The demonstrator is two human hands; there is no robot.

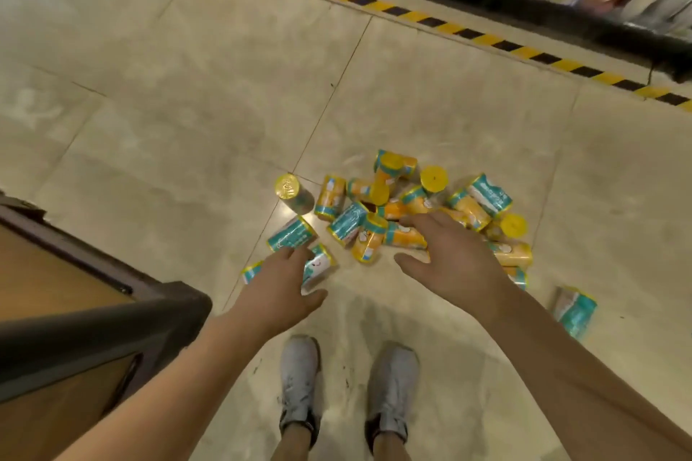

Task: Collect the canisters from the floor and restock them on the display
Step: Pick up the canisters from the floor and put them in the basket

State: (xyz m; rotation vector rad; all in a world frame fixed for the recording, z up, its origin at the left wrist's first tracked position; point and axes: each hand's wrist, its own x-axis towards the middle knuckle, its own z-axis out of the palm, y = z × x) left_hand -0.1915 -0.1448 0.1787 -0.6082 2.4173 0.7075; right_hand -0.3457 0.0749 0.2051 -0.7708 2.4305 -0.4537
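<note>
Grip on the left, the left hand, reaching down just right of a wooden unit: fingers spread and relaxed, holding nothing, over a teal canister at the near-left edge of the pile; touching it or just above, cannot tell. Heaped canisters on the floor, mostly on their sides, a few upright with yellow lids showing. Right hand likewise wide open and empty, fingertips over the orange ones mid-heap. One stray canister well apart to the right. Probably the very start of collecting, none picked up yet. Next: close each grip round a canister body, lift, carry to the display, likely that wooden unit.
</note>
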